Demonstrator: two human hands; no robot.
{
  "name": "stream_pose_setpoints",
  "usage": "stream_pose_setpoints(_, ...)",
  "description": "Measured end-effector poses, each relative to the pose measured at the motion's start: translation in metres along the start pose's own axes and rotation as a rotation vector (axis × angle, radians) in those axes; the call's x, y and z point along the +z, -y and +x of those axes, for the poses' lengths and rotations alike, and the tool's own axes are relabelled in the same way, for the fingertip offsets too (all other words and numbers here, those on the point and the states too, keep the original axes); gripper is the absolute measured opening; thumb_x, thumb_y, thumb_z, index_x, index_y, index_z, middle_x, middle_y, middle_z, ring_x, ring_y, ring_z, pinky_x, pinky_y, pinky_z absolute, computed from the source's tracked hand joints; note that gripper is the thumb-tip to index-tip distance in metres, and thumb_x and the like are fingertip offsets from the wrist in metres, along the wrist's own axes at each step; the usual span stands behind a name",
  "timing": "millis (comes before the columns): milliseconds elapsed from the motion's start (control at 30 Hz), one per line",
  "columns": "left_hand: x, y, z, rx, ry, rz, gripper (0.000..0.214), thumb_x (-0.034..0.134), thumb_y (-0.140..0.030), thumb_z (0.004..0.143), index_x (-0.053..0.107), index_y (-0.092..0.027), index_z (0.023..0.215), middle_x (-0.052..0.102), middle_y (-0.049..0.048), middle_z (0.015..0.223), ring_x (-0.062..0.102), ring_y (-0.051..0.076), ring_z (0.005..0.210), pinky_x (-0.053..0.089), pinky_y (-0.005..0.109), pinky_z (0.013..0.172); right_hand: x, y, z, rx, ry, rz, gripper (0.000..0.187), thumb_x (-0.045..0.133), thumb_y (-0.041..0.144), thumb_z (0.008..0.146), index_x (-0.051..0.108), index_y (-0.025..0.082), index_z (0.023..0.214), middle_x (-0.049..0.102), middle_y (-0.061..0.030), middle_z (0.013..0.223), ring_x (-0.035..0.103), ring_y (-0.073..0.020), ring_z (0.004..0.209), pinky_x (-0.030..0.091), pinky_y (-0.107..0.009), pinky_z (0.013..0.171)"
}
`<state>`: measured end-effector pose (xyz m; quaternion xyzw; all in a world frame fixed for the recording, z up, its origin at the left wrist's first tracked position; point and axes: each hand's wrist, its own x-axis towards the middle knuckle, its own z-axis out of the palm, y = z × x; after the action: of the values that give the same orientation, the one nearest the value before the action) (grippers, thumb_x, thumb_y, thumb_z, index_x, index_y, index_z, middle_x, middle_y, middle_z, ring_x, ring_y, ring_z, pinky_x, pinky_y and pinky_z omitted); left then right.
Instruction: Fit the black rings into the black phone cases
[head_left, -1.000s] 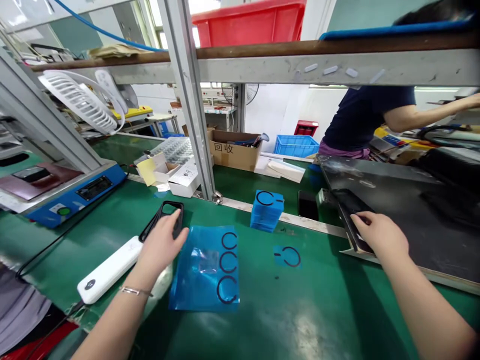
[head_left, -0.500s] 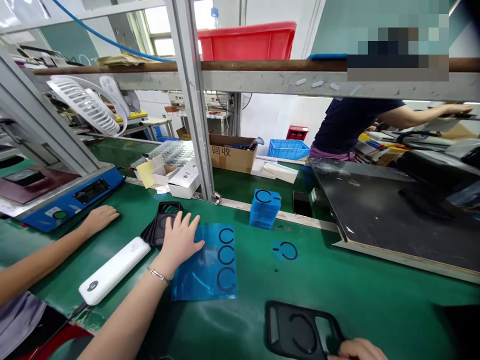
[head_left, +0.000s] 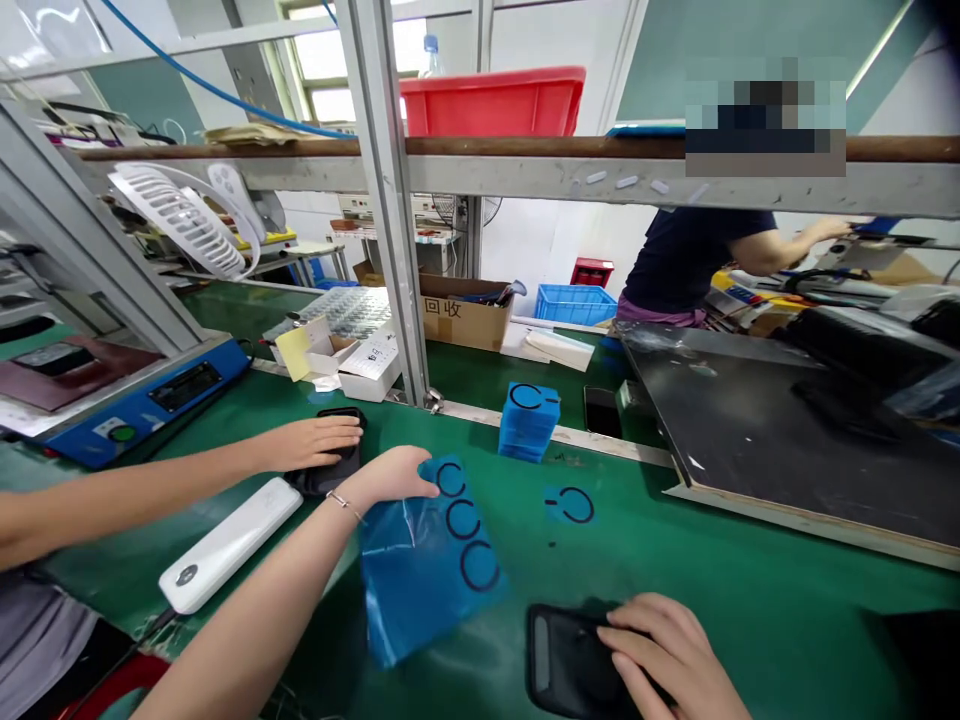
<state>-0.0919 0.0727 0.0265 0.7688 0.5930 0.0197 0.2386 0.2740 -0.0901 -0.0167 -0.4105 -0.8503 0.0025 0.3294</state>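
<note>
Room (head_left: 562, 250), apparently a factory; green workbench (head_left: 750, 570) beneath right hand (head_left: 667, 650).

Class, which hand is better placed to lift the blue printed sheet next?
Left, probably: the left hand touches the blue sheet, while the right hand rests on a black case farther off.
</note>
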Motion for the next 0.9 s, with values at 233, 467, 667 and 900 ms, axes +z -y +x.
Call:
stream_pose_setpoints(233,0.000,-0.041,-0.047,0.176,0.024,-0.346,0.033,0.057,-0.045,0.085,0.057,-0.017,0.068,0.057,-0.0018,0.069,0.053,0.015,0.068,0.039,0.023,0.059,0.015,0.037,0.066,0.039,-0.092,0.222,0.010,0.061,0.021,0.095,0.067,0.027,0.100,0.074,-0.0013,0.089,0.064,-0.0207,0.083,0.050,-0.037,0.077)
stream_pose_setpoints(467,0.008,-0.077,-0.076,0.280,0.004,-0.550,0.029,0.055,-0.035,0.087,0.048,-0.018,0.064,0.041,-0.0058,0.063,0.038,0.011,0.063,0.034,0.022,0.058,0.038,0.064,0.108,0.167,-0.096,0.252,0.018,0.080,0.027,0.079,0.068,0.023,0.091,0.070,-0.0018,0.084,0.060,-0.0226,0.081,0.046,-0.036,0.072)
stream_pose_setpoints(667,0.006,-0.087,-0.077,0.406,0.000,-0.502,0.034,0.049,-0.036,0.092,0.045,-0.018,0.063,0.039,-0.0057,0.062,0.037,0.011,0.061,0.031,0.023,0.058,0.034,0.065,0.108,0.320,-0.048,0.388,0.020,0.076,0.015,0.077,0.057,0.021,0.076,0.062,0.0012,0.075,0.059,-0.0176,0.076,0.047,-0.028,0.067)
stream_pose_setpoints(900,0.008,-0.096,-0.078,0.393,-0.034,-0.361,0.036,0.044,-0.038,0.095,0.053,-0.018,0.066,0.052,-0.0031,0.064,0.047,0.013,0.063,0.036,0.024,0.060,0.023,0.063,0.105,0.240,-0.120,0.379,0.010,0.057,0.014,0.087,0.062,0.022,0.084,0.066,-0.0016,0.078,0.062,-0.0182,0.077,0.050,-0.030,0.069)
